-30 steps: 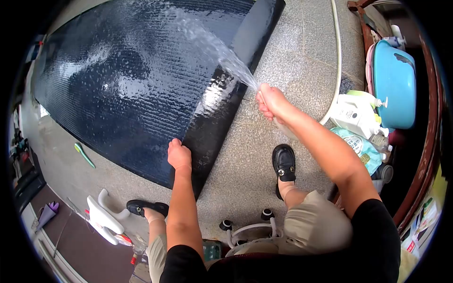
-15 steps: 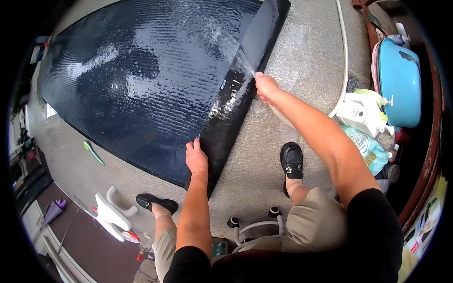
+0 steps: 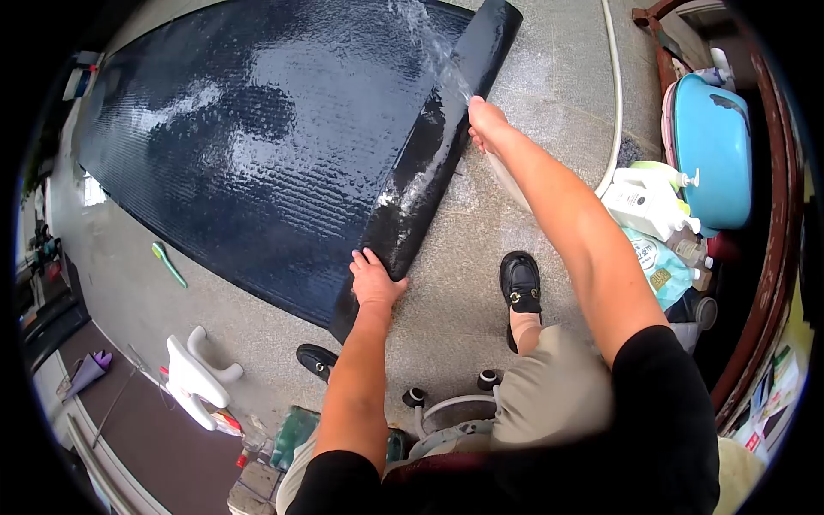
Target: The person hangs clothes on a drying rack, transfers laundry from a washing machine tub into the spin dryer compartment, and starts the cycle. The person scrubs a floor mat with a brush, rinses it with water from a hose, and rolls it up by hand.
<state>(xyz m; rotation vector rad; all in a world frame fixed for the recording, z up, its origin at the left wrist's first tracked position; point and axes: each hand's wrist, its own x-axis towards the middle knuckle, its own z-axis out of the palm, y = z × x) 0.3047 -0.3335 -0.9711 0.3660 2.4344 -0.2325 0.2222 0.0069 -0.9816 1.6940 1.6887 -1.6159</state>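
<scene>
A large dark mat (image 3: 257, 154), wet and ribbed, lies on the ground with its right-hand edge rolled over into a glossy black roll (image 3: 421, 184). At the near end of that roll, my left hand (image 3: 375, 279) grips across it, fingers on one side and thumb on the other. My right hand (image 3: 487, 124) is closed around a pale hose (image 3: 508, 182), just right of the roll's upper part. Water (image 3: 451, 77) sprays from the hose's end up and left over the roll and the mat. The hose's tip is partly hidden by my fingers.
A green-handled brush (image 3: 170, 264) lies left of the mat. On the right are a blue basin (image 3: 712, 154), white pump bottles (image 3: 644, 206) and a pale hose length (image 3: 614, 94). My black shoes (image 3: 520, 287) stand near a stool's legs (image 3: 451, 403). White plastic parts (image 3: 196, 378) lie lower left.
My left hand has shifted from the roll's left edge onto the roll, with its thumb now across it. My right hand with the hose has moved up slightly. My left foot has drawn inward.
</scene>
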